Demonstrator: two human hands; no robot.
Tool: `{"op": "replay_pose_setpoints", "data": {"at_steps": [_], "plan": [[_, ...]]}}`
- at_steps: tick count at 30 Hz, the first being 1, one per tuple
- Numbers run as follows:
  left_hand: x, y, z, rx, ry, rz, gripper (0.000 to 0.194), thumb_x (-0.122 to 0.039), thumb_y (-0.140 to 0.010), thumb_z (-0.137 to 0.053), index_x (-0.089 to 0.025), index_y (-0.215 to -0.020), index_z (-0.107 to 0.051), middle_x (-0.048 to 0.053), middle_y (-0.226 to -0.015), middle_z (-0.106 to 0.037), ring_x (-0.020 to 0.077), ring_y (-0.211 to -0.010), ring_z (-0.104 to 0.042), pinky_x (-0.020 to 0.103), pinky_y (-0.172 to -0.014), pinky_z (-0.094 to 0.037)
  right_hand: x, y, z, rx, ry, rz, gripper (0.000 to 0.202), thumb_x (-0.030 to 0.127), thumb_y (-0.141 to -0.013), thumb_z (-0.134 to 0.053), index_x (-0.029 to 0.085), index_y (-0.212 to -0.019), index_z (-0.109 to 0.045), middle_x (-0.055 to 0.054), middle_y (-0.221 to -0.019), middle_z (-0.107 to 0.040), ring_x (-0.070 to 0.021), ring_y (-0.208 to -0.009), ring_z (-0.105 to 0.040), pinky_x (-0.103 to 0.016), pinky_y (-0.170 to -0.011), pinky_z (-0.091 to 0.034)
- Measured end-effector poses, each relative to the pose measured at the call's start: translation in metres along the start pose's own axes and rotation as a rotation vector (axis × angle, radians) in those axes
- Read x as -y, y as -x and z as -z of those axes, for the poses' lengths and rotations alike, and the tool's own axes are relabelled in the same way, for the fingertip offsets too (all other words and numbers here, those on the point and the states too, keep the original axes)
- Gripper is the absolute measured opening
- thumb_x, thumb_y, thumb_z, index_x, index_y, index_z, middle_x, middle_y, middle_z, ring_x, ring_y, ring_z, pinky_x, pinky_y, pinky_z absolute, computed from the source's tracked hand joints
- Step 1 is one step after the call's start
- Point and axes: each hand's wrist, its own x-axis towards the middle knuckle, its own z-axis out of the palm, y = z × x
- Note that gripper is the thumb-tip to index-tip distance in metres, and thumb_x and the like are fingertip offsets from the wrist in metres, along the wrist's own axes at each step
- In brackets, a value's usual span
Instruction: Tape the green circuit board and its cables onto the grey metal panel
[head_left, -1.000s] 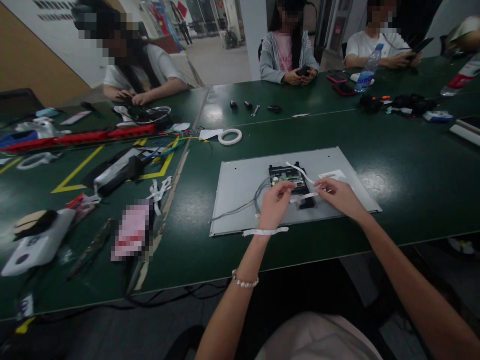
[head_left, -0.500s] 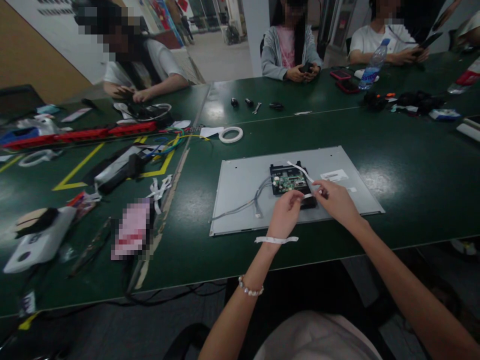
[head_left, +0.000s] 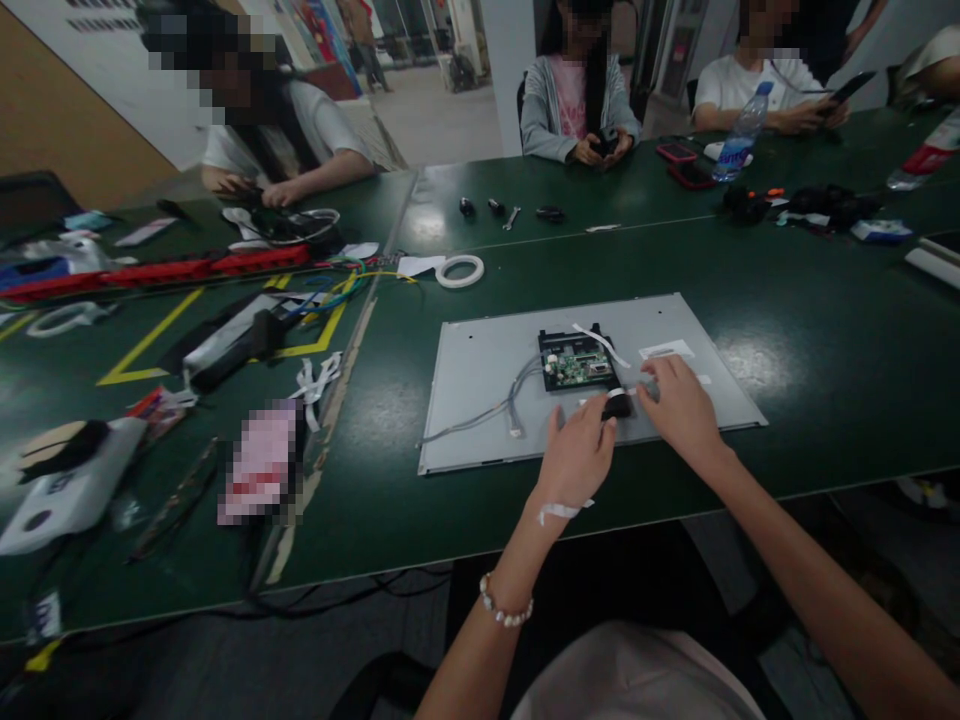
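Observation:
A green circuit board in a black frame (head_left: 576, 366) lies on a grey metal panel (head_left: 480, 365). Grey cables (head_left: 517, 392) run from its left side. A white tape strip (head_left: 602, 343) crosses the frame's upper right, and a small black part (head_left: 616, 405) sits below the frame. My left hand (head_left: 576, 455) is at the panel's front edge, fingers apart, its fingertips beside the black part. On its wrist hangs another tape strip (head_left: 562, 511). My right hand (head_left: 681, 408) rests over the panel right of the black part with its fingers apart, near a white label (head_left: 667, 350).
A tape roll (head_left: 460, 271), a wrench (head_left: 512, 218) and small black items lie behind the panel. To the left are a pink pouch (head_left: 262, 460) and a red power strip (head_left: 262, 258). Bottles (head_left: 742, 135) stand at the back right; people sit across the table.
Both hands have opened from their pinch beside the black part. My left hand has dropped slightly and turned palm down; my right hand has moved a little to the right.

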Motion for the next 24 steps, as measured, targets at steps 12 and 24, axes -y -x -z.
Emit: {"op": "replay_pose_setpoints", "data": {"at_steps": [12, 24], "plan": [[0.002, 0.002, 0.003, 0.011, -0.058, 0.019, 0.038, -0.026, -0.096, -0.033, -0.023, -0.132, -0.044, 0.005, -0.138, -0.052, 0.0181, -0.129, -0.045, 0.05, -0.115, -0.014, 0.013, 0.046, 0.009, 0.229, -0.004, 0.222, 0.057, 0.044, -0.095, -0.035, 0.018, -0.146, -0.03, -0.007, -0.144, -0.038, -0.0274, -0.137, -0.027, -0.052, -0.109, -0.024], [0.008, -0.046, 0.045, -0.158, 0.7, 0.091, 0.026, -0.022, -0.092, -0.039, -0.017, -0.105, -0.061, 0.007, -0.095, -0.071, 0.0169, -0.093, -0.067, 0.033, -0.088, -0.05, 0.091, 0.052, 0.033, 0.281, -1.078, -0.101, 0.029, 0.04, -0.094, -0.044, 0.024, -0.117, -0.052, -0.006, -0.122, -0.057, -0.0177, -0.108, -0.057, -0.033, -0.089, -0.05]]}}
